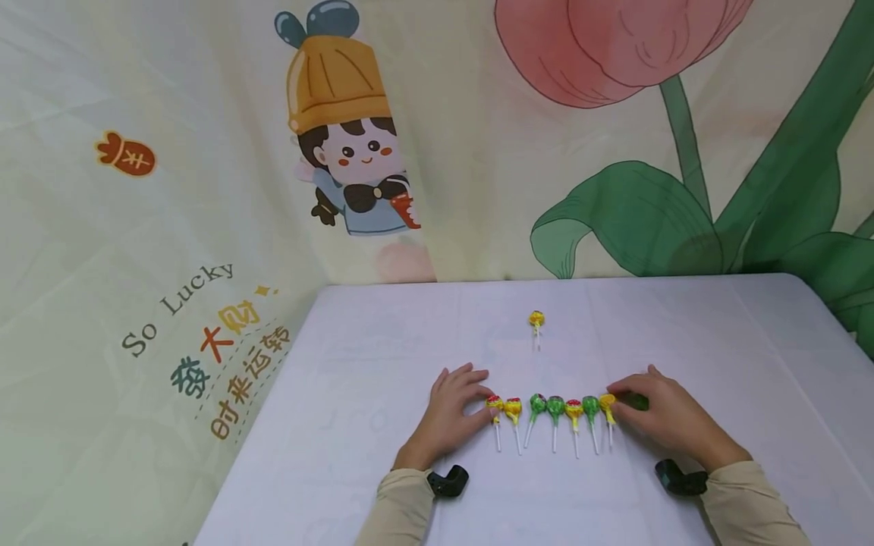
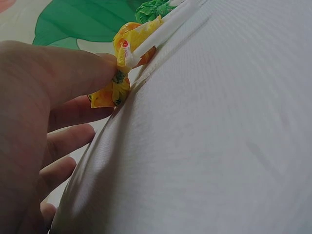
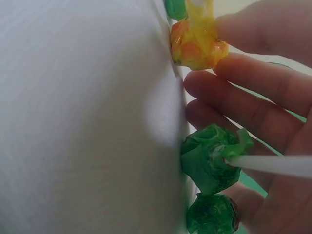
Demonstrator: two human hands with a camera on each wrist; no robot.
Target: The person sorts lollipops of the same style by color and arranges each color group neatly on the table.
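Several wrapped lollipops lie in a row on the white table, sticks toward the near edge. At the row's left end, my left hand pinches a yellow-and-red lollipop between thumb and forefinger, its other fingers spread. A yellow lollipop lies just beside it. On the right end, my right hand has thumb and forefinger on either side of a yellow lollipop. Two green lollipops, one nearer the fingers and one lower, lie by that hand's palm. Green and yellow-red lollipops fill the row between both hands.
A single yellow lollipop lies apart, farther back on the white table. Behind the table hangs a printed cloth with a flower and a cartoon figure. Black camera mounts sit at both wrists.
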